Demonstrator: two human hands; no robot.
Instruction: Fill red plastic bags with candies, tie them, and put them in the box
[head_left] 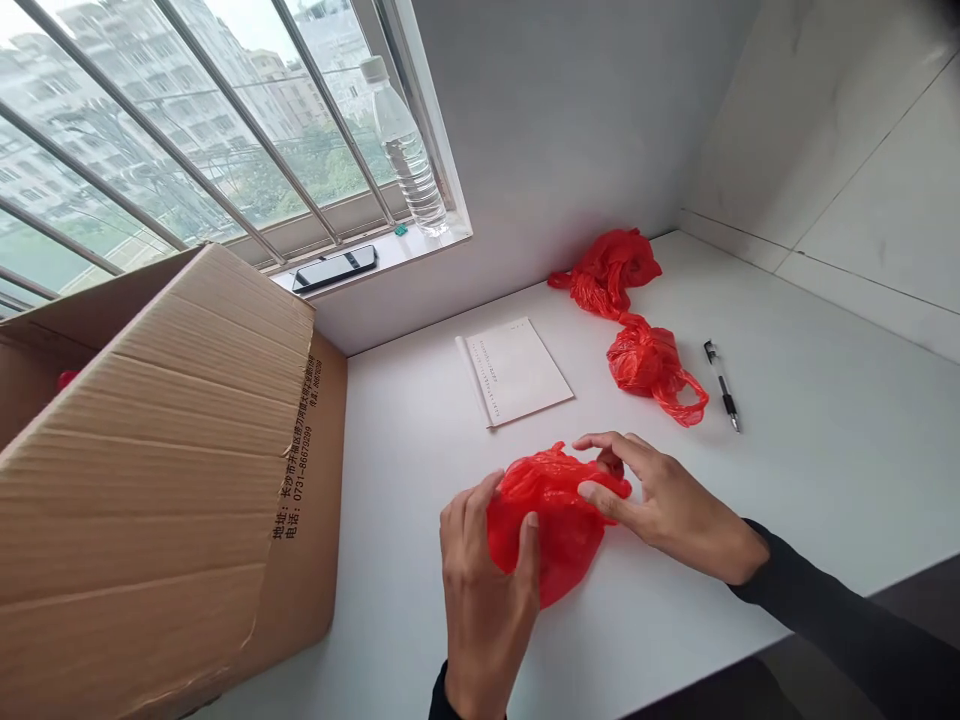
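Observation:
A crumpled red plastic bag (559,535) lies on the white tabletop between my two hands. My left hand (484,570) grips its left side, with the fingers along the far edge and the thumb over the front. On the other side, my right hand (637,490) has the bag's upper right edge between its thumb and curled fingers, while the index finger stretches out above. The bag's top is bunched in loose folds. What is inside, if anything, cannot be seen.
An open cardboard box (187,480) stands at the left. Behind the bag lies a notebook (521,370). Farther right are two bunched red bags, one knotted bag (641,360) and one loose bag (611,265), and a pen (723,388). The windowsill holds a phone (335,268) and a water bottle (409,150).

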